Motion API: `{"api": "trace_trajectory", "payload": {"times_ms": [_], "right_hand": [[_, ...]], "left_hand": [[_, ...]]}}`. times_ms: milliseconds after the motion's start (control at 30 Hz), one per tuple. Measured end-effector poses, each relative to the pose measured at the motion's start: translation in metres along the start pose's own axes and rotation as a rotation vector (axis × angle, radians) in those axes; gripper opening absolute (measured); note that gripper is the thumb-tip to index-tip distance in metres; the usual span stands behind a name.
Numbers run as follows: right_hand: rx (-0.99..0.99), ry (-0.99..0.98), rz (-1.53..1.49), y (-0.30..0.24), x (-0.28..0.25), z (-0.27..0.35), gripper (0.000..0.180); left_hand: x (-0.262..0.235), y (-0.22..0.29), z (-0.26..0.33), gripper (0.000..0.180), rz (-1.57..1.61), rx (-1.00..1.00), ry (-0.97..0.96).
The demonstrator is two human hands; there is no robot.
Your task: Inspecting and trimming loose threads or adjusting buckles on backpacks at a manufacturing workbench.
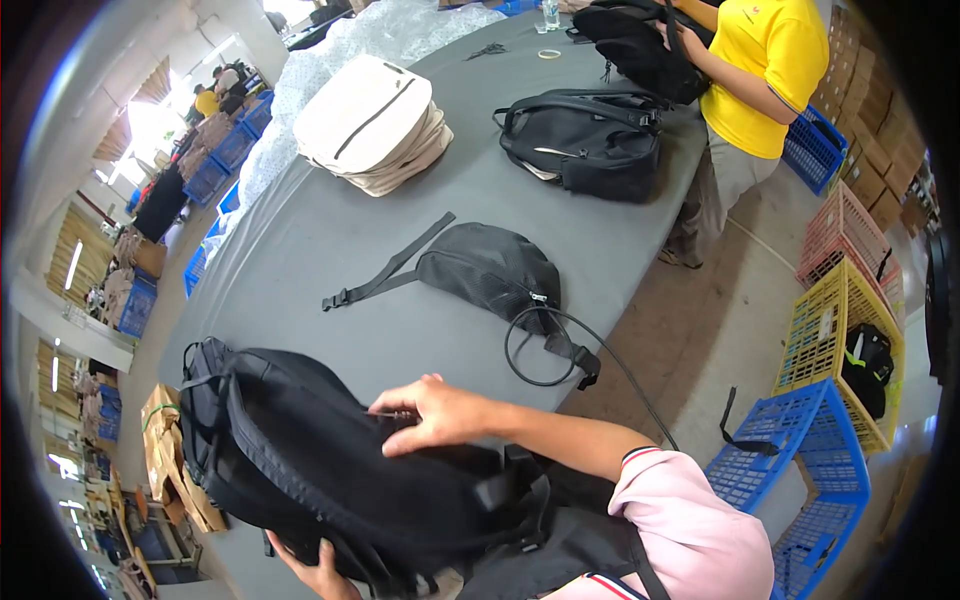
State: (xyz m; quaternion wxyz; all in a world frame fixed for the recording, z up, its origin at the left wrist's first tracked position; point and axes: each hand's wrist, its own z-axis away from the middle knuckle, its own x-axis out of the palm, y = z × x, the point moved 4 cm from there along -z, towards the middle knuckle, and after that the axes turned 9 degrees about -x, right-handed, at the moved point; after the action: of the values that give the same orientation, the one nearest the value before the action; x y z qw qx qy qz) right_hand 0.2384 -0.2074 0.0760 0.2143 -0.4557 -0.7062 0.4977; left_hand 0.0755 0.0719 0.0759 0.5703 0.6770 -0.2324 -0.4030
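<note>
A large black backpack (290,420) lies at the front of the grey table, close to my body. My left hand (318,572) grips its lower edge, thumb and fingers partly hidden by the fabric. Over the top of the bag is my right hand (435,415), its fingers closed on a small, thin metal tool (402,416) whose exact kind is hard to see. Beyond it rests a black waist bag (490,268) with its strap and buckle stretched to the left. A thin black cord (508,345) loops beside that bag and runs off the table's right edge.
White bags (375,120) are stacked farther back, and another black backpack (585,150) lies to their right. A person in a yellow shirt (765,60) handles a black bag (640,45) there. Blue (790,440) and yellow crates (815,320) stand on the floor at right.
</note>
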Motion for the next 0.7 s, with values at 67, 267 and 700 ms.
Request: {"api": "trace_trajectory", "payload": {"times_ms": [67, 267, 700], "right_hand": [[-0.012, 0.098, 0.227, 0.013, 0.003, -0.01, 0.048], [0.074, 0.65, -0.513, 0.02, -0.045, -0.005, 0.044], [-0.602, 1.632, -0.478, -0.034, -0.293, 0.008, 0.039]], "left_hand": [[-0.001, 0.004, -0.035, 0.08, 0.089, 0.085, 0.064], [0.084, 0.126, -0.097, 0.055, -0.105, 0.368, -0.095], [0.193, 0.273, -0.073, 0.06, -0.399, 1.174, -0.569]]}}
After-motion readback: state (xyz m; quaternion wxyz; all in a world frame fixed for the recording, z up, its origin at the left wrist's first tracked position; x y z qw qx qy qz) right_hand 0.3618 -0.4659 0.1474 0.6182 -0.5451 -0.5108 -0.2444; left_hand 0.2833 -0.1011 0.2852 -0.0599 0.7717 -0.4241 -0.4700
